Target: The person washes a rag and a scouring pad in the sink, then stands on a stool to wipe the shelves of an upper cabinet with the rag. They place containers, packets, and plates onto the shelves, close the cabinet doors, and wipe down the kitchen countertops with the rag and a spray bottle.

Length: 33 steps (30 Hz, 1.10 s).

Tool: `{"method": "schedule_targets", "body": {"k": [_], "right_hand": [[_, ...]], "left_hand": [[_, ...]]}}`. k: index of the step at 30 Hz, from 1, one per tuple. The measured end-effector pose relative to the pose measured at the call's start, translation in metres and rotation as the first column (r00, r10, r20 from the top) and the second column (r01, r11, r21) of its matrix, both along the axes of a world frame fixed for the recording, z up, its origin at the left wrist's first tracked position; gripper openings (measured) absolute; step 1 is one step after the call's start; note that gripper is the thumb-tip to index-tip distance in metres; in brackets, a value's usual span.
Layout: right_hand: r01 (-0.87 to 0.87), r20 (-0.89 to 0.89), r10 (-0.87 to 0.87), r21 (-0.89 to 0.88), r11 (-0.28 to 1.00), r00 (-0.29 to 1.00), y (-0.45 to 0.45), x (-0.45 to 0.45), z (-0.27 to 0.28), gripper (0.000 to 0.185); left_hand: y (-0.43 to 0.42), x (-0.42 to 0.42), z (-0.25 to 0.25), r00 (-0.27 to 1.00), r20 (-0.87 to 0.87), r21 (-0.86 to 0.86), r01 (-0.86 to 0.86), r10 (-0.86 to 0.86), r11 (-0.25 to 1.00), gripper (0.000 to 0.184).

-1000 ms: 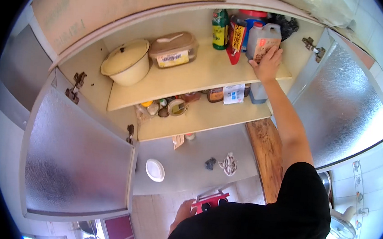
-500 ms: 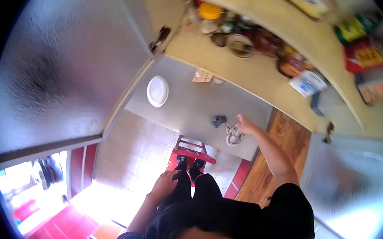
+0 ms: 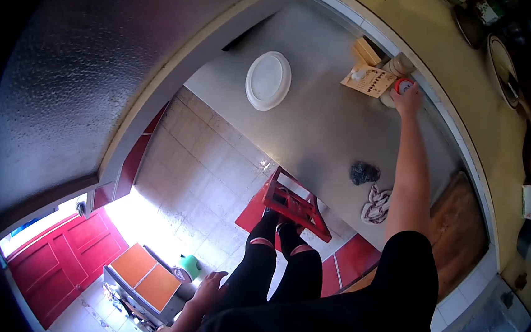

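Observation:
My right hand (image 3: 408,101) reaches to the back of the grey counter, its fingers closed around a jar with a red-rimmed lid (image 3: 403,85). Right beside that jar are a printed tan packet (image 3: 369,80) and another jar with a pale lid (image 3: 400,65). My left hand (image 3: 211,288) hangs low by my left thigh, holding nothing, its fingers loosely apart. Closer to me on the counter lie a dark scouring pad (image 3: 363,173) and a crumpled cloth (image 3: 376,206), below my right forearm.
A white oval plate (image 3: 268,81) rests on the counter (image 3: 320,108). My feet are on a red stool (image 3: 297,204). An open frosted cabinet door (image 3: 67,69) hangs at left; the cabinet shelf (image 3: 487,121) holds a bowl (image 3: 502,69) and packets. A wooden board (image 3: 459,234) lies at right.
My right hand has moved from near the cloth to the jar at the back of the counter. My left hand has come off my leg. The view has dropped and turned.

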State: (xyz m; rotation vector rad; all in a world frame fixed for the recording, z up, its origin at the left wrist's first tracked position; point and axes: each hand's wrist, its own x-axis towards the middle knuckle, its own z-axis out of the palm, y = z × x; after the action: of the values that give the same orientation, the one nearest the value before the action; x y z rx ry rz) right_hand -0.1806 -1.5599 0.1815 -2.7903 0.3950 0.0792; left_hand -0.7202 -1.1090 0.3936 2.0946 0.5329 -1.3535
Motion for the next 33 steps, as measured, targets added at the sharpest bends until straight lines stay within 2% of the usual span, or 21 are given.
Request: {"method": "schedule_targets", "body": {"k": [2, 3, 5, 9, 11, 12, 14, 16, 18, 20, 22, 24, 26, 28, 29, 32, 33], "right_hand": [[-0.017, 0.119, 0.026, -0.076, 0.997, 0.993, -0.007, -0.005, -0.008, 0.092], [-0.015, 0.150, 0.019, -0.024, 1.000, 0.988, -0.011, -0.011, -0.010, 0.086], [0.011, 0.364, 0.025, -0.094, 0.995, 0.931, -0.015, -0.037, -0.015, 0.086], [-0.025, 0.435, 0.090, -0.153, 0.988, 0.896, -0.025, -0.119, 0.039, 0.086], [-0.153, 0.398, 0.161, -0.052, 0.987, 0.903, -0.021, -0.174, 0.099, 0.081], [-0.147, 0.416, 0.140, -0.015, 0.989, 0.899, -0.012, -0.197, 0.144, 0.071], [-0.231, 0.424, 0.207, 0.004, 0.973, 0.882, -0.008, -0.244, 0.225, 0.075], [-0.282, 0.310, 0.234, 0.120, 0.952, 0.921, -0.010, -0.284, 0.322, 0.081], [-0.214, 0.219, 0.150, 0.305, 0.928, 0.964, 0.000, -0.313, 0.444, 0.086], [-0.152, 0.191, 0.090, 0.342, 0.927, 0.978, -0.004, -0.336, 0.544, 0.083], [-0.212, 0.419, 0.065, 0.315, 0.925, 0.906, -0.023, -0.354, 0.606, 0.082], [-0.254, 0.562, -0.046, 0.444, 0.859, 0.826, -0.035, -0.354, 0.668, 0.078], [-0.245, 0.691, -0.033, 0.300, 0.922, 0.722, -0.050, -0.336, 0.710, 0.072], [-0.171, 0.742, -0.057, 0.227, 0.959, 0.668, -0.076, -0.304, 0.729, 0.069], [-0.110, 0.744, -0.053, 0.168, 0.980, 0.666, -0.082, -0.287, 0.739, 0.071], [0.066, 0.749, -0.044, 0.001, 0.998, 0.661, -0.123, -0.215, 0.744, 0.079], [0.101, 0.711, -0.052, -0.027, 0.994, 0.702, -0.129, -0.198, 0.746, 0.081]], "left_hand": [[-0.001, 0.004, -0.001, 1.000, -0.021, -0.024, -0.001, 0.001, 1.000, 0.041], [0.000, 0.005, 0.000, 1.000, -0.011, -0.041, -0.001, 0.001, 0.999, 0.041], [0.001, 0.007, 0.001, 0.997, 0.076, -0.058, -0.008, 0.013, 0.998, 0.041], [-0.001, 0.012, 0.001, 0.961, 0.274, -0.106, 0.061, -0.030, 0.992, 0.039], [-0.007, 0.022, 0.004, 0.919, 0.388, -0.145, 0.129, -0.064, 0.981, 0.039], [-0.011, 0.031, 0.007, 0.890, 0.450, -0.169, 0.165, -0.073, 0.972, 0.039], [-0.028, 0.058, 0.021, 0.866, 0.495, -0.218, 0.201, -0.069, 0.955, 0.038], [-0.042, 0.084, 0.045, 0.782, 0.609, -0.239, 0.343, -0.135, 0.909, 0.039], [-0.061, 0.110, 0.084, 0.763, 0.632, -0.276, 0.385, -0.135, 0.881, 0.036], [-0.072, 0.122, 0.108, 0.709, 0.693, -0.279, 0.429, -0.129, 0.859, 0.035], [-0.081, 0.132, 0.128, 0.656, 0.743, -0.282, 0.482, -0.129, 0.829, 0.035], [-0.090, 0.142, 0.149, 0.606, 0.784, -0.278, 0.541, -0.138, 0.794, 0.035], [-0.094, 0.147, 0.161, 0.608, 0.781, -0.290, 0.555, -0.142, 0.780, 0.036], [-0.098, 0.152, 0.176, 0.619, 0.777, -0.319, 0.546, -0.116, 0.774, 0.036], [-0.096, 0.153, 0.173, 0.565, 0.815, -0.282, 0.578, -0.126, 0.766, 0.036], [-0.094, 0.157, 0.184, 0.602, 0.787, -0.278, 0.541, -0.134, 0.794, 0.036], [-0.092, 0.157, 0.186, 0.592, 0.796, -0.271, 0.533, -0.124, 0.801, 0.036]]}}
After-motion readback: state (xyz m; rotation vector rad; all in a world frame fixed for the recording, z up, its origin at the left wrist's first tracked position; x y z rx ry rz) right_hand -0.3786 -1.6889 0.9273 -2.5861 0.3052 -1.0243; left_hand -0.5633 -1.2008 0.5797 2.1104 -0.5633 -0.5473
